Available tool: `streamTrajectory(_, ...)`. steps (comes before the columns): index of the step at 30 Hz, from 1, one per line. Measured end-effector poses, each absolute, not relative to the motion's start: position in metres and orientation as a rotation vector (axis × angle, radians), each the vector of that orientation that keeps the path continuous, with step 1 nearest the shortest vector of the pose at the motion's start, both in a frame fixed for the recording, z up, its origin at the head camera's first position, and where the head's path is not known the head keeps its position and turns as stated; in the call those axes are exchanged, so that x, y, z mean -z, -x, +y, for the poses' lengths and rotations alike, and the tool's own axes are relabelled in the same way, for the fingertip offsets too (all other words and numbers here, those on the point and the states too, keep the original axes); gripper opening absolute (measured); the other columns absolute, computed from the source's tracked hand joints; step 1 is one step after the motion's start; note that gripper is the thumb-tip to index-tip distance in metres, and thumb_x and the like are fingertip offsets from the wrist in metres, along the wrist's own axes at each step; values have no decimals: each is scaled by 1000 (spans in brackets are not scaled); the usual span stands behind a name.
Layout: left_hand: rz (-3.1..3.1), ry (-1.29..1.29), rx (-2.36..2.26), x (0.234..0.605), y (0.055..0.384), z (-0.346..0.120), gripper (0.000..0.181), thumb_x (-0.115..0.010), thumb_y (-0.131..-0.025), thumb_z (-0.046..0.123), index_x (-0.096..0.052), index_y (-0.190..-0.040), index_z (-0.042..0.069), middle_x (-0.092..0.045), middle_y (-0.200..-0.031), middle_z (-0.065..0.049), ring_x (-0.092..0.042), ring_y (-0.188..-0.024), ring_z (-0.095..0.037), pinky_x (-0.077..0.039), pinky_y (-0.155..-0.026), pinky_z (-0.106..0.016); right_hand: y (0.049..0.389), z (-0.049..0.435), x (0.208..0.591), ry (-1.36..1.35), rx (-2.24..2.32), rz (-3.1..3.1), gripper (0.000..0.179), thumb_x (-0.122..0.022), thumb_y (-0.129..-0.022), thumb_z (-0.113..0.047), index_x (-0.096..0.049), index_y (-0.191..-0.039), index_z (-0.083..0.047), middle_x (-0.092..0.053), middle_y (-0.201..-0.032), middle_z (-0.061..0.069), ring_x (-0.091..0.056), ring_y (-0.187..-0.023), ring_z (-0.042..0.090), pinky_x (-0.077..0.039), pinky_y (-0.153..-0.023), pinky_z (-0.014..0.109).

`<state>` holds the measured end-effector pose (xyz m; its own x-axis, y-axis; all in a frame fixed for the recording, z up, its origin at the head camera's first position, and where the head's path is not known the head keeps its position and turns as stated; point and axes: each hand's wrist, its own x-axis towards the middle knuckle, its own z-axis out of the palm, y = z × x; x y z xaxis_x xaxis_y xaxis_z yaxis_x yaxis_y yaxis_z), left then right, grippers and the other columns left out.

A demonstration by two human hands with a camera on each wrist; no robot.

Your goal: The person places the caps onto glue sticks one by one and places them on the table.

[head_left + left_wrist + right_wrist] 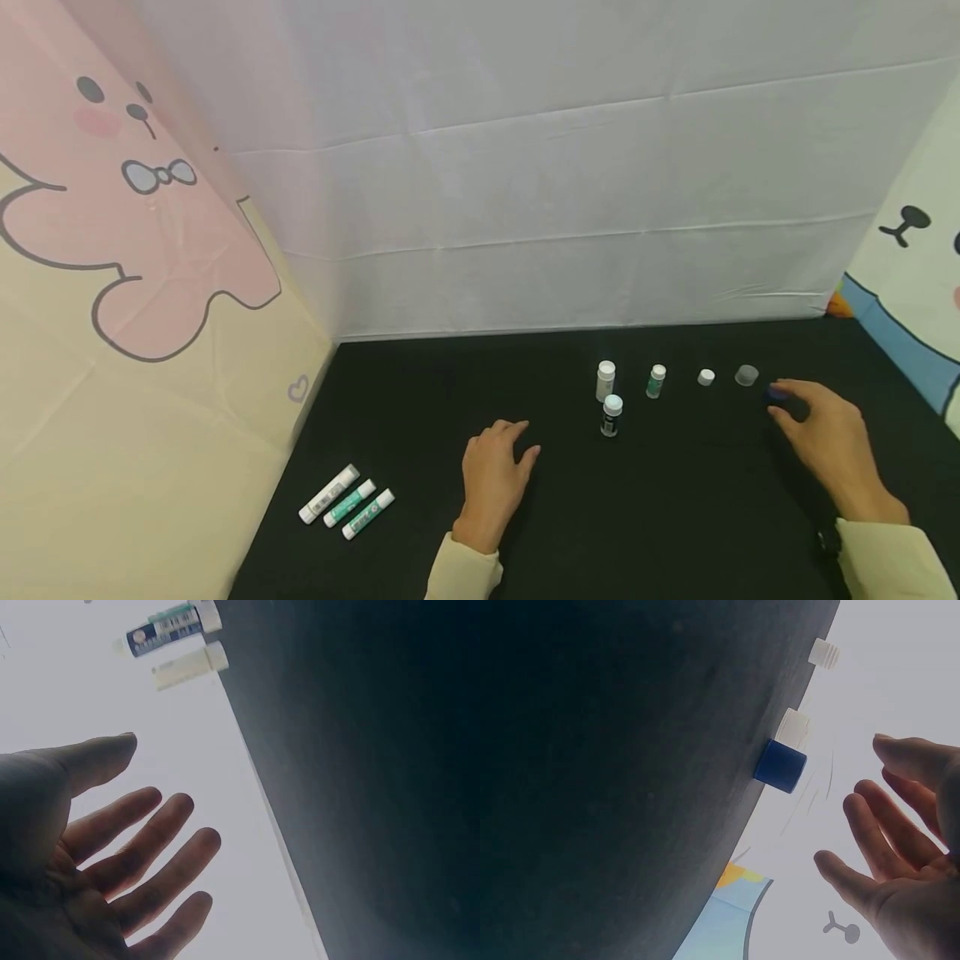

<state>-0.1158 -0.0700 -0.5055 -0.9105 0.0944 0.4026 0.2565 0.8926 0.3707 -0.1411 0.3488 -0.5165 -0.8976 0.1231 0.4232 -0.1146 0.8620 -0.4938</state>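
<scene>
Black flat worktop (675, 517), toward far right corner: blue cylindrical plastic cap (780, 766), whole in right-wrist view, part-hidden from head. Left hand (495, 477), right hand (834, 433) loosely spread.

Blue cap (780, 766), black table (637, 517)

The head camera looks forward and down from above the black surface (570, 533), farther off than the other two. Each wrist camera sits low and tilted, close to the left grip (493, 479) or the right grip (831, 437), facing the pale backdrop (517, 200). Head and left wrist share the dark-labelled bottle (166, 634); head and right wrist, the blue cylinder (780, 766)
</scene>
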Motion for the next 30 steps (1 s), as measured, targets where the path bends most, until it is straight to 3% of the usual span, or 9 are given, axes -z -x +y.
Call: streamTrajectory(30,-2755,318,801,505,134,8,45,-87,-90,30,-75,-131,16,-76,-118,1,-72,-104,-15,-55,-86,-32,159,360,518,51,-730,-2761,42,-77,-85,8,-62,-123,14,-55,-128,45,-52,-115,66,-41,-94,78)
